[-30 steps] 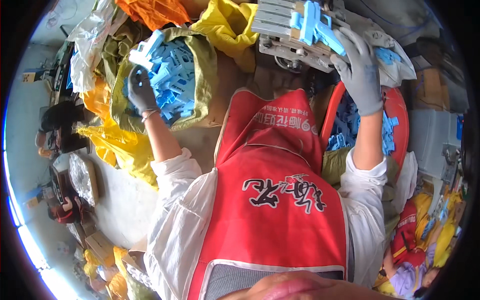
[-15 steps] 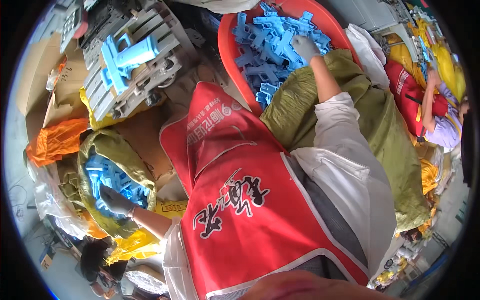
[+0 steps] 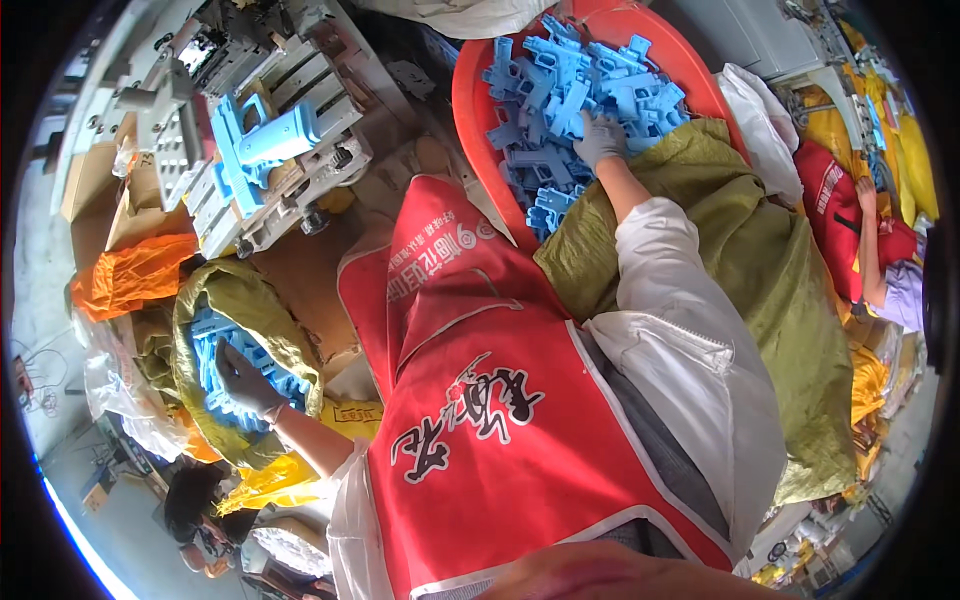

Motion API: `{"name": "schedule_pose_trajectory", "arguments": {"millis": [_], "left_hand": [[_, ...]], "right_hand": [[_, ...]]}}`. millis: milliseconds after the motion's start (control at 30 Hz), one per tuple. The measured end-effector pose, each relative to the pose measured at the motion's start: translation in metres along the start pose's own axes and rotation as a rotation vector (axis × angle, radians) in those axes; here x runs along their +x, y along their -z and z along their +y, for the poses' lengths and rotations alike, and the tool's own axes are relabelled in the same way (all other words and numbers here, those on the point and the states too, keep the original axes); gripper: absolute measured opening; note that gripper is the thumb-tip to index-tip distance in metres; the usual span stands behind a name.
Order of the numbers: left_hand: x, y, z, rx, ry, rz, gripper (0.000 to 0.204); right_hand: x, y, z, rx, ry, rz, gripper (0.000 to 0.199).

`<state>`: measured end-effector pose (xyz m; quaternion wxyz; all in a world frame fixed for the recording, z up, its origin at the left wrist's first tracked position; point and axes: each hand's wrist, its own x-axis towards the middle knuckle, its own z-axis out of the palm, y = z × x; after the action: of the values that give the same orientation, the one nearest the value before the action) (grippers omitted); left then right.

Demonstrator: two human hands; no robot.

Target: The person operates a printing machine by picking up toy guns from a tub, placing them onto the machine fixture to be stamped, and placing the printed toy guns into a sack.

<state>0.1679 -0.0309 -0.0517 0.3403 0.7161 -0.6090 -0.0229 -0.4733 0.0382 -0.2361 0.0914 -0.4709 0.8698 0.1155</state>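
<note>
In the red tub, a heap of light-blue toy pistols lies ahead of me. My right hand, in a grey glove, rests on the near side of this heap, fingers apart and touching the pistols. At lower left, my gloved left hand reaches into an olive woven sack. Its fingers are stretched out over blue plastic pieces inside; nothing shows in its grip. A single blue toy pistol lies on a grey slatted machine fixture at upper left.
An olive cloth sack drapes over the tub's near edge and my right side. Grey metal machine parts stand at upper left. Orange and yellow bags lie around the left sack. A co-worker's arm shows at far right.
My right hand has shifted left and nearer over the heap. My left hand stays in the sack, its fingers slightly higher. The whole view has swung somewhat; metal parts now show at upper left.
</note>
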Motion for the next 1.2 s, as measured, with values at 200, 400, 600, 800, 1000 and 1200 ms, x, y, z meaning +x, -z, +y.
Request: {"name": "schedule_pose_trajectory", "arguments": {"millis": [200,400,600,800,1000,1200], "left_hand": [[0.009,-0.024,0.008,-0.136,-0.231,0.04,0.02],[0.021,-0.019,0.07,-0.247,-0.332,-0.021,0.019],[0.038,-0.007,0.105,-0.337,-0.393,-0.03,0.019],[0.076,-0.018,0.168,-0.297,-0.672,-0.19,0.036],[0.109,-0.053,0.185,-0.371,-0.783,-0.369,0.038],[0.095,-0.029,0.149,-0.583,-0.578,-0.108,0.031]], "right_hand": [[-0.012,-0.014,-0.001,0.2,0.173,0.117,0.062],[0.002,-0.014,0.005,0.554,0.141,-0.039,0.085],[-0.025,0.02,-0.021,0.134,0.199,-0.219,0.079],[-0.064,0.08,-0.032,0.569,0.363,0.239,0.057],[-0.067,0.145,-0.058,0.952,0.48,0.45,0.049],[-0.102,0.263,-0.153,1.006,0.94,0.666,0.046]]}}
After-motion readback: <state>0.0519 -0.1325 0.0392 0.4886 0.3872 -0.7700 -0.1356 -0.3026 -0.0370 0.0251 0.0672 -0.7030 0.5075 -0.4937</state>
